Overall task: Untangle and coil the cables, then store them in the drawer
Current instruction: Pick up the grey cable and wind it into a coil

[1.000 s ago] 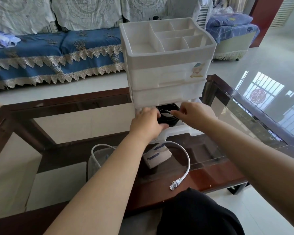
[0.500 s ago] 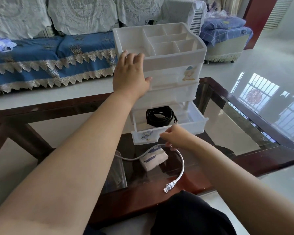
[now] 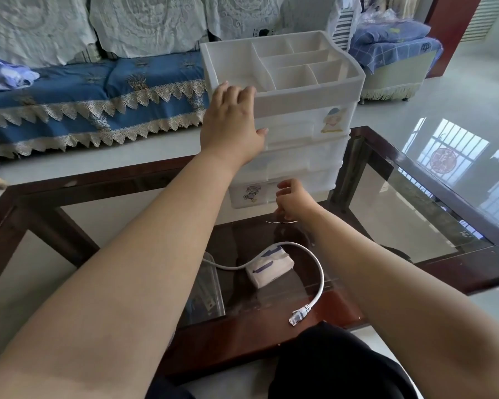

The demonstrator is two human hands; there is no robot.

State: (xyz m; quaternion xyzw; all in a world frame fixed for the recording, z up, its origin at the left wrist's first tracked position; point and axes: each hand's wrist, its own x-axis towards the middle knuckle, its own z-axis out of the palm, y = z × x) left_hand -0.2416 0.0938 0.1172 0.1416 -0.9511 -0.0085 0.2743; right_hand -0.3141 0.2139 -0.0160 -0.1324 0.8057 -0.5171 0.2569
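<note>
Drawer (image 3: 283,190) closed, translucent white; left hand (image 3: 233,125) flat on organizer (image 3: 306,90), right hand (image 3: 293,203) loosely curled.

Glass table (image 3: 409,226): organizer (image 3: 300,133), white cable (image 3: 319,277).

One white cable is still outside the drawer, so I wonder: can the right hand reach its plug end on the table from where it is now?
Probably yes. The right hand is at the bottom drawer, and the white cable lies on the glass table just below its forearm, plug uncovered.
</note>
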